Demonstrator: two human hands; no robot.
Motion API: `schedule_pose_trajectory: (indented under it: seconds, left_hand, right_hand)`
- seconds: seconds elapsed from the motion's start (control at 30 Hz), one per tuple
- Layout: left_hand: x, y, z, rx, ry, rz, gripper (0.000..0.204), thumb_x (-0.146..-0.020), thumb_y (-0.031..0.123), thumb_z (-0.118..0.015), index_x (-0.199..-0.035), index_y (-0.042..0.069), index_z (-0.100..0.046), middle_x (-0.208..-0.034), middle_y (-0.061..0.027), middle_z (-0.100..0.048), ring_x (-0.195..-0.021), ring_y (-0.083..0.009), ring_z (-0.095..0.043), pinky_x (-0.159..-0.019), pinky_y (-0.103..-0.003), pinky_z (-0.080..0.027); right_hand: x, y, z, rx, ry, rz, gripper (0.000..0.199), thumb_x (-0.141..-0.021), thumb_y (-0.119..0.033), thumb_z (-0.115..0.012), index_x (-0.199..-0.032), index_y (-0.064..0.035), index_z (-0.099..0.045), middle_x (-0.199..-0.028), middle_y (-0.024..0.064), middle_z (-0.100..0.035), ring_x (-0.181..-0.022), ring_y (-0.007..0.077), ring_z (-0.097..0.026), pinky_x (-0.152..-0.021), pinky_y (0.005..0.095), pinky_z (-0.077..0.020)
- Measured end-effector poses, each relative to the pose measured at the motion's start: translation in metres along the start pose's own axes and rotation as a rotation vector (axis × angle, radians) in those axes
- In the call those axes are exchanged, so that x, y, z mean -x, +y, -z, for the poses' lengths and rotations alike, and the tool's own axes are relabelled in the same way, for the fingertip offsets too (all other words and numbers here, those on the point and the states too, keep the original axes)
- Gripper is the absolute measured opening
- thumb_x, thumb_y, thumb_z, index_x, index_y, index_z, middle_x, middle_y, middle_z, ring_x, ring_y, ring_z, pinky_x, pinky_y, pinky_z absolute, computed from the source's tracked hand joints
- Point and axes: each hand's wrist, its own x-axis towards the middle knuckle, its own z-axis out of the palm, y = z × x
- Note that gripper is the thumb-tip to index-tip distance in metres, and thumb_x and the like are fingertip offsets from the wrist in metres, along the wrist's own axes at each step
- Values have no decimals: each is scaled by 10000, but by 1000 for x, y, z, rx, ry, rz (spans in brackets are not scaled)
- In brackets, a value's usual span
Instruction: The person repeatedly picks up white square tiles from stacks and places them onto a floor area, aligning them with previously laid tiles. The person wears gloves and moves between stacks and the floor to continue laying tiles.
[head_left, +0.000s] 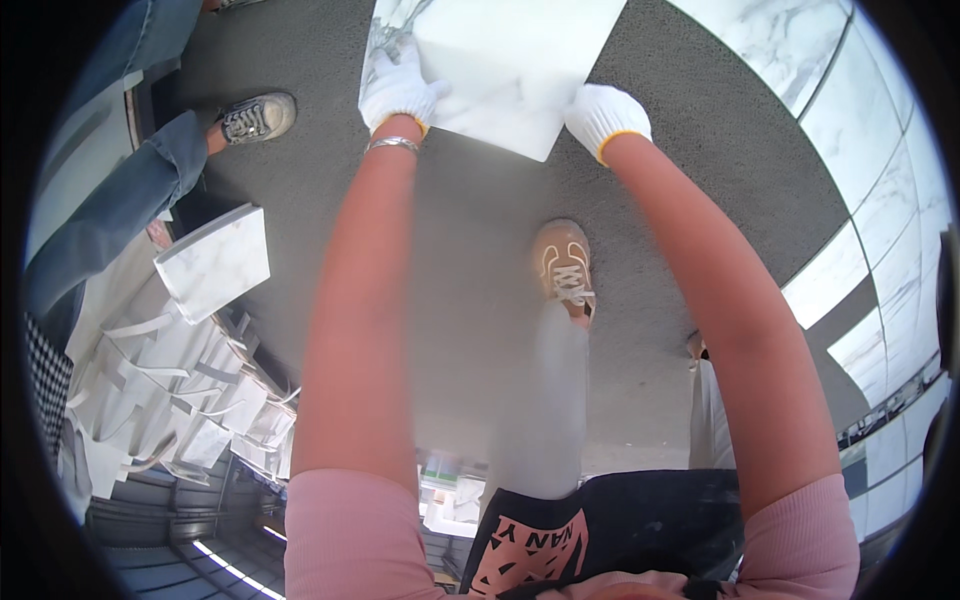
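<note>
Head view, looking straight down: both hands in white knit gloves hold a white marble-pattern tile [500, 60] out in front, above grey carpet [470, 230]

Left hand [398, 90] on the tile's left edge, fingers together and lying flat on the top face, thumb out to the side – silver bracelet [392, 145] at the wrist

Right hand [605, 115] at the tile's lower right edge, fingers curled under and hidden by the tile, so whether they're spread or together I cannot tell; yellow cuff trim shows

Tile sits at top centre of frame, held off the floor, one corner pointing down toward the body, its far end cut by the frame edge

Below the tile – own foot in a tan sneaker [565, 268] on the carpet, leg blurred

Pink sleeves and a black apron [620, 520] at the bottom edge

Left side: another person's leg in jeans [120, 200] with a grey sneaker [255, 118], well apart from the hands

Lower left: a loose tile [213, 262] tilted on a pile of white cardboard scraps [170, 390]

Right side: laid marble tiles [880, 200] with dark joints curve along the rim, bordering the carpet
</note>
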Motion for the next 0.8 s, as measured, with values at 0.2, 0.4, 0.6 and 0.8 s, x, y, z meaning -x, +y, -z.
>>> schedule_pose_trajectory:
  seconds: [0.2,0.4,0.6,0.8]
  left_hand:
    - [62,15,7,28,-200,-193,663,-916,472,-612,-1477,156,-455,-1516,-219,-407,-1349,-348,-498,-1046,-434,-498]
    - [307,94,1,714,-762,-461,534,-1006,410,-562,-1416,67,-559,-1452,-140,-546,-1364,-304,-494,-1164,-389,-366]
    - [440,206,104,1456,-700,-369,453,-999,240,-651,-1388,19,-574,-1325,-124,-655,-1235,-234,-613,-1083,-341,-454]
    - [480,278,72,1243,-859,-258,431,-1006,255,-631,-1372,30,-593,-1370,-118,-636,-1241,-223,-608,-1075,-339,-447]
  right_hand:
    - [124,71,13,-321,-48,72,425,-962,-426,-594,-1008,-9,-662,-895,167,-698,-863,296,-706,-803,415,-541]
    - [409,292,38,181,408,-465,538,-901,-228,-701,-1370,-5,-561,-1369,222,-588,-1301,371,-536,-1098,441,-413]
    - [613,388,-62,-967,270,-1004,688,-914,-271,-734,-1430,84,-448,-1324,164,-601,-1146,238,-597,-998,366,-475]
    - [575,411,-147,-1175,281,-746,389,-914,-244,-713,-1142,68,-666,-1069,115,-709,-978,185,-637,-856,325,-512]
